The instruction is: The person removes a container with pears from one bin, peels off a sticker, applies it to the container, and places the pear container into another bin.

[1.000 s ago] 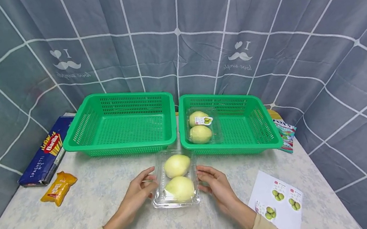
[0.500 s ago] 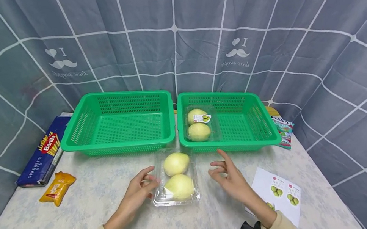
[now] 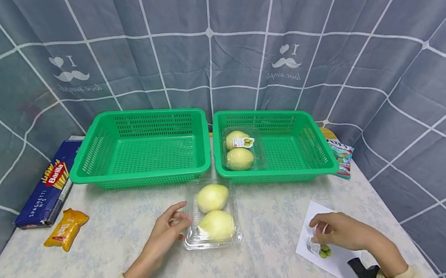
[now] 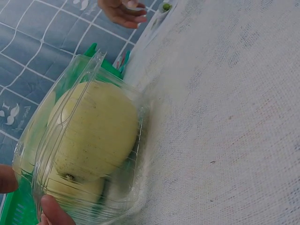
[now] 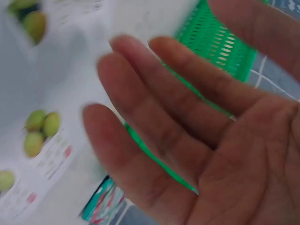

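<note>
A clear box [image 3: 214, 214] with two pears lies on the tabletop [image 3: 135, 242], just in front of the two green baskets [image 3: 142, 149]. The left hand [image 3: 166, 229] touches its left edge with loosely bent fingertips, grasping nothing. The right hand [image 3: 336, 229] rests well apart on the sticker sheet [image 3: 333, 255], fingers curled down onto it. The left wrist view shows fingertips [image 4: 54, 213] against the box; the right wrist view shows an unclenched palm above the stickers.

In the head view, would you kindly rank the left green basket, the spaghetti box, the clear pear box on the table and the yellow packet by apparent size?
1. Left green basket
2. Spaghetti box
3. Clear pear box, close to the spaghetti box and nearer the camera, so unsure
4. Yellow packet
</note>
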### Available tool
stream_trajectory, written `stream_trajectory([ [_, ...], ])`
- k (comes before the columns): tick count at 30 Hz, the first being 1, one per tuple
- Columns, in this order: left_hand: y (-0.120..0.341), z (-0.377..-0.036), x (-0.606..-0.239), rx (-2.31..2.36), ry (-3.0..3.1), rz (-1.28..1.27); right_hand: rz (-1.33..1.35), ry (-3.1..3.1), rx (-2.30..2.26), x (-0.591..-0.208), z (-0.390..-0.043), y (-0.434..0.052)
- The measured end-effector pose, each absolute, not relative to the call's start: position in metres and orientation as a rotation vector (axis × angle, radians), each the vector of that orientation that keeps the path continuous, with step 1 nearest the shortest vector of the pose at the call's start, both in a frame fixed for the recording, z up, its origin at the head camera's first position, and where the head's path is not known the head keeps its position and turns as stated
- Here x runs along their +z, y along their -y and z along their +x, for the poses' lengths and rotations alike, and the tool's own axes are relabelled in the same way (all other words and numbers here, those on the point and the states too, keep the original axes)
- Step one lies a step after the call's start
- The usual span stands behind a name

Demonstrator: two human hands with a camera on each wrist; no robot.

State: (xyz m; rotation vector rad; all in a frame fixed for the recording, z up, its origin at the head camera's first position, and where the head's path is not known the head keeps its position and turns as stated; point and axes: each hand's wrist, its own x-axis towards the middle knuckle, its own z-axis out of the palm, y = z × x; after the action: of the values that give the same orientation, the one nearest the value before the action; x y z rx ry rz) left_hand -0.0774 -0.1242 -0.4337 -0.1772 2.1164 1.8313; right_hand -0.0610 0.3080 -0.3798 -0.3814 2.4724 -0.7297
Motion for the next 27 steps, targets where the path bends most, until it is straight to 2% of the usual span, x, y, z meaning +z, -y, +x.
stream_trajectory([
  [8,0.125,-0.079,-0.435,1.822,-2.126,-0.149,-0.242,-2.454,-0.661,-0.392,-0.055,-0.314],
  [18,0.124,-0.078,-0.433,1.798,-2.126,-0.153,-0.24,-2.416,-0.762,-0.415,-0.044,-0.314],
  [27,0.126,-0.077,-0.434,1.811,-2.128,-0.146,-0.21,-2.46,-0.765,-0.419,-0.039,-0.308],
])
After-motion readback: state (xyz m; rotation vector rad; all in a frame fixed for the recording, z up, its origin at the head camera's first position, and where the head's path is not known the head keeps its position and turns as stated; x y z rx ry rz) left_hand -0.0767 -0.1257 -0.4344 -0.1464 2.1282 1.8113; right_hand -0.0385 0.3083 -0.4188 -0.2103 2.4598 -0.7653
